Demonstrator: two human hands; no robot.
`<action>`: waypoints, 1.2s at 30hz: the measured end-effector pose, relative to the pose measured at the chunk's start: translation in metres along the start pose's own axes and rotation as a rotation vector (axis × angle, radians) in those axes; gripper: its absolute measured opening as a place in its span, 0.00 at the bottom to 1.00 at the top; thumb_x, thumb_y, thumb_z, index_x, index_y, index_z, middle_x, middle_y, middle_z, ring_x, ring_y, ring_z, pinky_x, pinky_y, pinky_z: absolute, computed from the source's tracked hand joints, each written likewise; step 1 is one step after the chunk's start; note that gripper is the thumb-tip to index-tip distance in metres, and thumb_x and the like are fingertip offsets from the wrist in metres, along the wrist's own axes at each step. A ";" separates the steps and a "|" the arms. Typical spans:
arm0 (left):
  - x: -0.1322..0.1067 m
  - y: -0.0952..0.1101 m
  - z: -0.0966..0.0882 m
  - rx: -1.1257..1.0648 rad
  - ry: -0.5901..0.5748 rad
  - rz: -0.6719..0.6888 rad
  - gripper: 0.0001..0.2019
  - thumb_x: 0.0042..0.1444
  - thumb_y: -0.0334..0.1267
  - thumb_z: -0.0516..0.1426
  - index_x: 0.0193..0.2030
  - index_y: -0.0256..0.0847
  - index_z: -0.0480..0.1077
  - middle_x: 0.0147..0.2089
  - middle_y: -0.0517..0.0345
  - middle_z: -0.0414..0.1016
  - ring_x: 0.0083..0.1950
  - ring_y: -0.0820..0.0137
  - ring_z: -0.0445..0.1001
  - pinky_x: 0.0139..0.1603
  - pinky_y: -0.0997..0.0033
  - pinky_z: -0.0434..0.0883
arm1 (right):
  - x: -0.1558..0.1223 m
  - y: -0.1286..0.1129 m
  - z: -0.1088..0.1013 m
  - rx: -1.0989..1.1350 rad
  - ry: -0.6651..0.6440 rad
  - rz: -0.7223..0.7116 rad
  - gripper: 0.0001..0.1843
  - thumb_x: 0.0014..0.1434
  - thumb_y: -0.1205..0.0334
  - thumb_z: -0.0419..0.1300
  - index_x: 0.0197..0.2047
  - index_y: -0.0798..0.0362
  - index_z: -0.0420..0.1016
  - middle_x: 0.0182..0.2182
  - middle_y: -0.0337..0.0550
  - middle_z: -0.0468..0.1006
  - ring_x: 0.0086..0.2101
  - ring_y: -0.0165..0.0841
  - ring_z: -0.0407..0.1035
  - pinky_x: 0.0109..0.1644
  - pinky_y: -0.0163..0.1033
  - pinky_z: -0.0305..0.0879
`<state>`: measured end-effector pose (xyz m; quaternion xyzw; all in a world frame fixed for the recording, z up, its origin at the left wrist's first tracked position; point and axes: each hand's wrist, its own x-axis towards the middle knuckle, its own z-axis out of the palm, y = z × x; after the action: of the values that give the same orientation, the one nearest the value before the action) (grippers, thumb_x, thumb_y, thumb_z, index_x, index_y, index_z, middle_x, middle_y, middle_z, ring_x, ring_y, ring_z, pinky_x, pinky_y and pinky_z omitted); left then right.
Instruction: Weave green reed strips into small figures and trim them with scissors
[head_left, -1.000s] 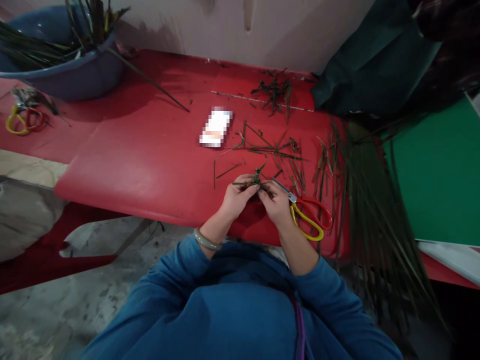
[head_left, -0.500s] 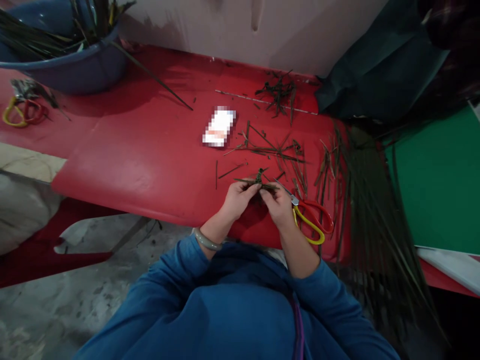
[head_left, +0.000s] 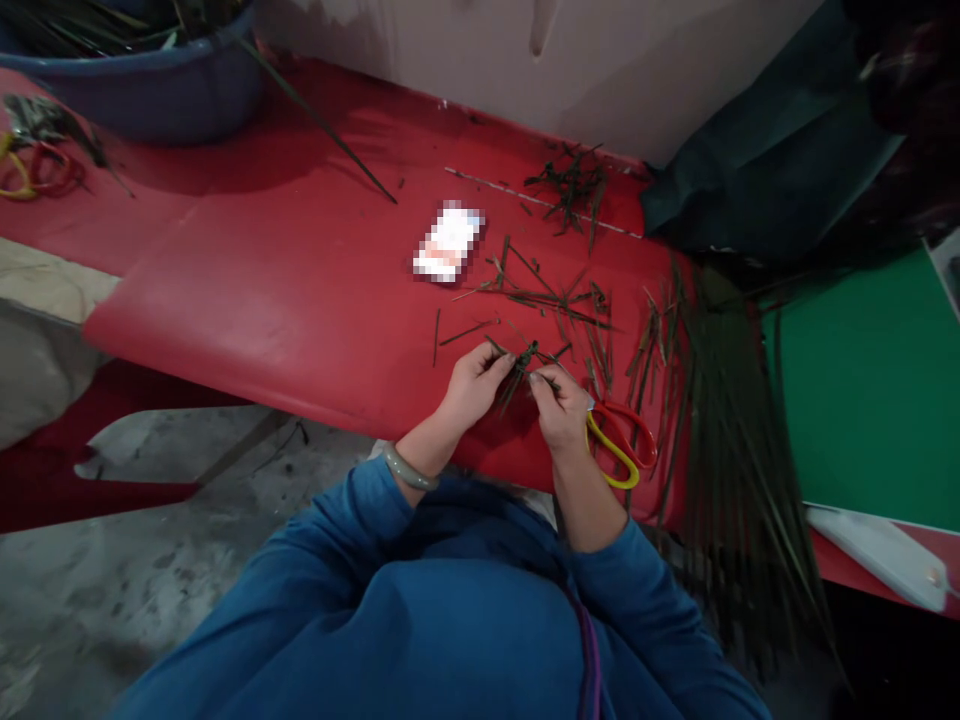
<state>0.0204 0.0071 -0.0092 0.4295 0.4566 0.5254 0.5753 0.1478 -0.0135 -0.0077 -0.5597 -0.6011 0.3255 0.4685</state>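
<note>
Both hands meet over the near edge of a red table. My left hand and my right hand pinch a small knot of folded green leaf strips between their fingertips. Loose ends of the strips stick out to both sides. Red and yellow scissors lie on the table just right of my right hand, partly under it. A green bangle circles my left wrist.
Cut leaf scraps litter the table beyond my hands. A bundle of long green leaves hangs over the table edge at right. A blue basin with leaves and a second pair of scissors sit far left. A blurred white card lies mid-table.
The view has shifted, so the table sits lower left in frame. My hands have turned the leaf knot slightly and my fingers pinch it closer together.
</note>
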 end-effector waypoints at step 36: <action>-0.003 0.007 -0.005 -0.469 -0.243 -0.343 0.17 0.44 0.47 0.60 0.37 0.36 0.73 0.36 0.54 0.74 0.37 0.71 0.70 0.38 0.71 0.67 | 0.008 0.006 0.006 0.700 -0.056 0.388 0.16 0.39 0.50 0.66 0.27 0.49 0.70 0.19 0.30 0.70 0.19 0.24 0.63 0.21 0.31 0.62</action>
<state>0.0134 0.0045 -0.0028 0.2615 0.3169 0.4565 0.7892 0.1451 -0.0042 -0.0140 -0.4600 -0.3498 0.6082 0.5441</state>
